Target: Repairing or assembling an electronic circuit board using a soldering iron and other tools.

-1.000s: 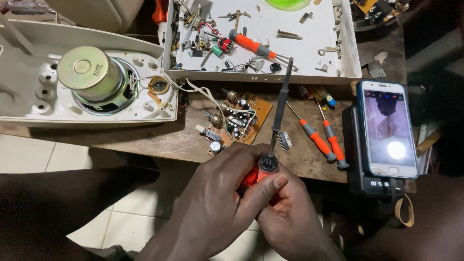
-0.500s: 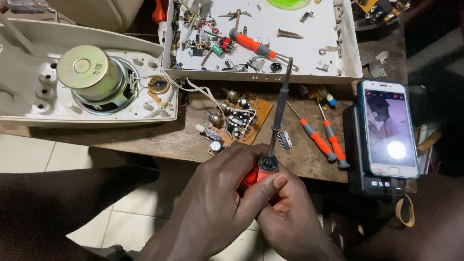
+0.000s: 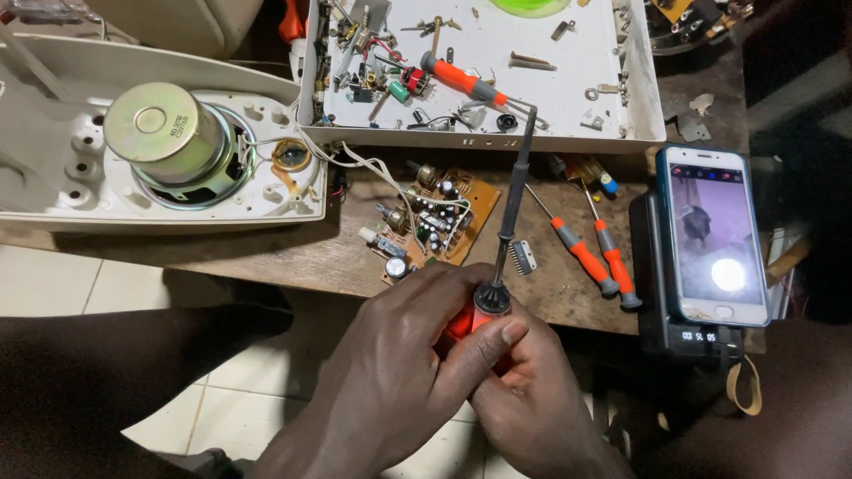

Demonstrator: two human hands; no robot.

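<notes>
Almost nothing differs from half a second ago: both hands sit in the same place, and the soldering iron [image 3: 508,213] keeps its angle. The only change is on the phone [image 3: 715,232] screen at 3 o'clock, where the dark shape has shifted. So the work looks to be in a held pause, the grip being settled rather than the tool moved.

The left hand [image 3: 390,372] wraps the iron's red handle from the 9 o'clock side, its fingers [image 3: 484,341] closed over it, thumb lying just under the black collar. The right hand [image 3: 541,412] cups the same handle from below at 5 o'clock, also closed on it.

The iron sits low in the middle of the view, at the tabletop [image 3: 293,253] edge. Its long axis runs almost straight up the picture, leaning slightly toward 1 o'clock: handle at 6, dark shaft rising, tip near the white tray [image 3: 635,115].

The circuit board [image 3: 435,217] lies just beside the shaft at 10 o'clock. Two screwdrivers [image 3: 590,257] lie at 3 o'clock. A speaker [image 3: 173,137] sits at 9 o'clock.
</notes>
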